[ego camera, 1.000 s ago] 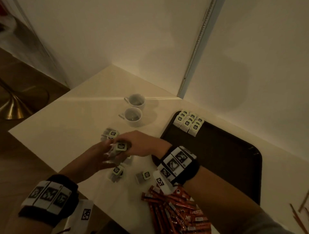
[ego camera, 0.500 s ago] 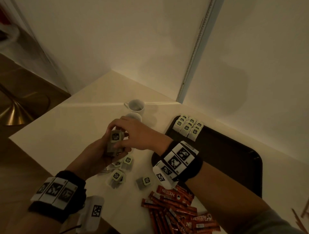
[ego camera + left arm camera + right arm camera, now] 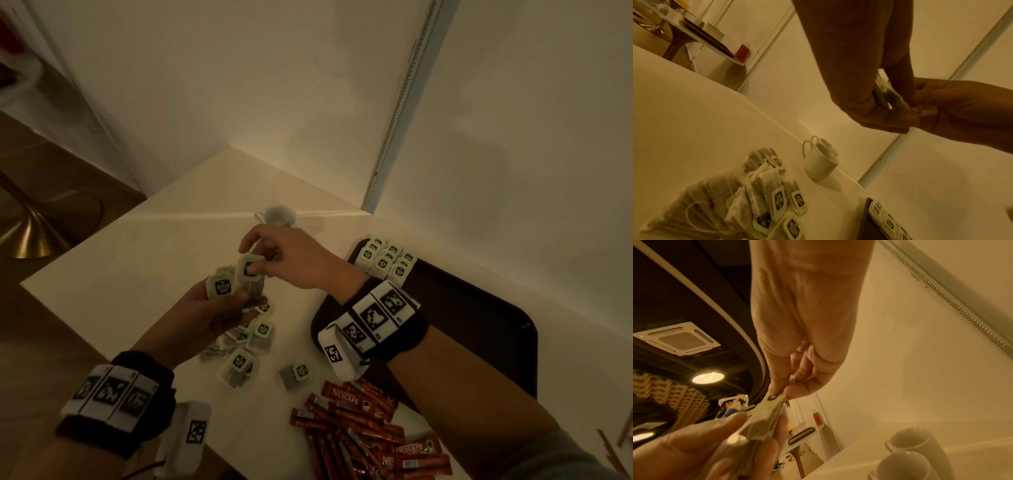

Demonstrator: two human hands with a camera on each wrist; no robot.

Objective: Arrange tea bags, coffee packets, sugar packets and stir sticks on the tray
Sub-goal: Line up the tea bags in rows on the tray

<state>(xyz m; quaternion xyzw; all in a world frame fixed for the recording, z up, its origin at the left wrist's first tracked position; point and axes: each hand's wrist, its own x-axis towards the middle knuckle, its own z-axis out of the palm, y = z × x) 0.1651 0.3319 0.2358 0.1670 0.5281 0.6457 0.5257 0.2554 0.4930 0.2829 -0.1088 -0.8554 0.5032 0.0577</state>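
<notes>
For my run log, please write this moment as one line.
left hand: holds tea bags | right hand: pinches one tea bag | tray: tea bag rows in far corner | coffee packets: on table

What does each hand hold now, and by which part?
Left hand grips a stack of tea bags by the lower edges; right hand pinches one tea bag by its top.

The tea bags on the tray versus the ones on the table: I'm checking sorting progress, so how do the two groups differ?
The tea bags on the tray stand in tidy rows in the far corner of the black tray; the tea bags on the table lie scattered, overlapping, strings loose. The tray group is packed together; one table bag lies apart. Both show the same green-edged tags.
</notes>
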